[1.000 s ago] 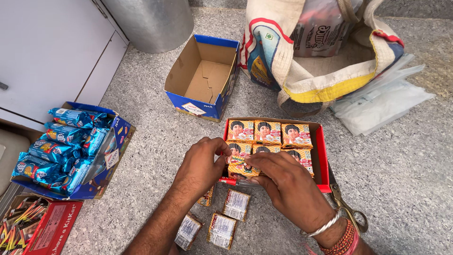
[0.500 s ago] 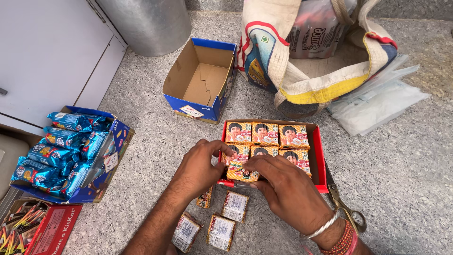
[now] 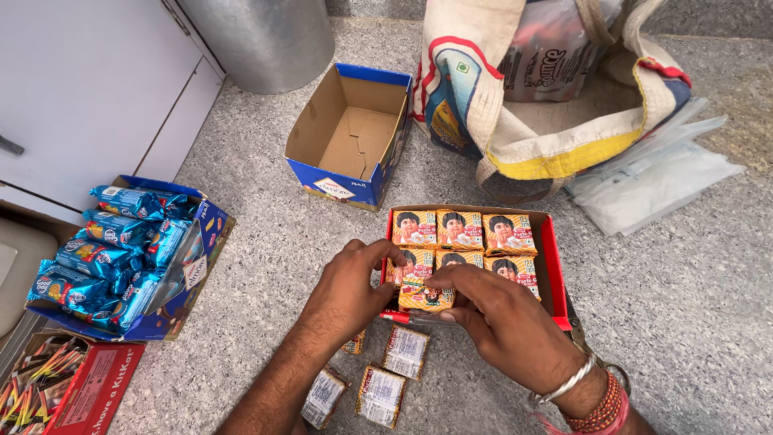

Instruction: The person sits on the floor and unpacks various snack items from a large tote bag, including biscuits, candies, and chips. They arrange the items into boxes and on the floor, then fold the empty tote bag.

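A red cardboard tray (image 3: pixel 552 250) lies on the speckled grey floor, filled with small yellow-orange biscuit packets (image 3: pixel 460 229) in rows. Both hands pinch one yellow biscuit packet (image 3: pixel 424 296) at the tray's near left corner. My left hand (image 3: pixel 353 286) grips its left side, and my right hand (image 3: pixel 499 318), with bangle and threads at the wrist, grips its right side. Three loose packets (image 3: pixel 379 393) lie face down on the floor under my forearms, with a further one partly hidden by my left wrist.
An empty blue carton (image 3: pixel 352 133) stands behind the tray. A cloth bag (image 3: pixel 555 97) and clear plastic sheets (image 3: pixel 656 181) lie at the right. A blue box of blue-wrapped biscuit packs (image 3: pixel 121 258) sits left, a red box (image 3: pixel 76 387) below it. Scissors (image 3: pixel 592 354) lie beside my right wrist. A metal bin (image 3: pixel 262 36) stands by a white cabinet (image 3: pixel 88 89).
Both hands stay on the same packet at the tray's near left corner, pressing it slightly lower. The view has shifted a little; nothing else moved.
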